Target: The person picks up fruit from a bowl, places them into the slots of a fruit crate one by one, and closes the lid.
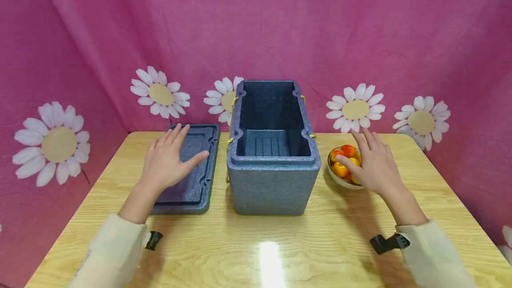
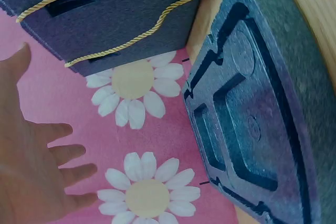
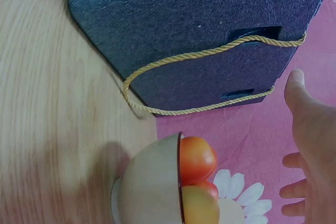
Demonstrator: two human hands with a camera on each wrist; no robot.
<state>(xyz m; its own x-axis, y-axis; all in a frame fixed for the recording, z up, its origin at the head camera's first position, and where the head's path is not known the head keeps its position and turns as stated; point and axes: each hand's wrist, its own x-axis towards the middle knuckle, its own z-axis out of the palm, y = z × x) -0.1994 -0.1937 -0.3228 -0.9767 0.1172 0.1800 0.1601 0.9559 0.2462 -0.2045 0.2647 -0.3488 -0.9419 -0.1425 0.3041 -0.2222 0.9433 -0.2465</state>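
A dark grey foam box (image 1: 273, 190) stands upright at the middle of the table, its top uncovered and no contents visible inside. Yellow rope (image 3: 194, 55) loops along its sides. Left of it lies the matching foam lid (image 1: 196, 177), recessed face up. My left hand (image 1: 164, 159) hovers above this lid, fingers spread, holding nothing. On the box's right is a bowl (image 3: 152, 182) of red and yellow round fruit (image 1: 341, 169). Over the bowl's right side hangs my right hand (image 1: 374, 163), fingers extended and empty; it hides part of the fruit.
Everything rests on a light wooden table (image 1: 224, 252). A pink cloth (image 1: 272, 21) printed with daisies hangs behind it and at both sides. The box's back end stands near this cloth. Black devices (image 1: 388, 242) are strapped at both wrists.
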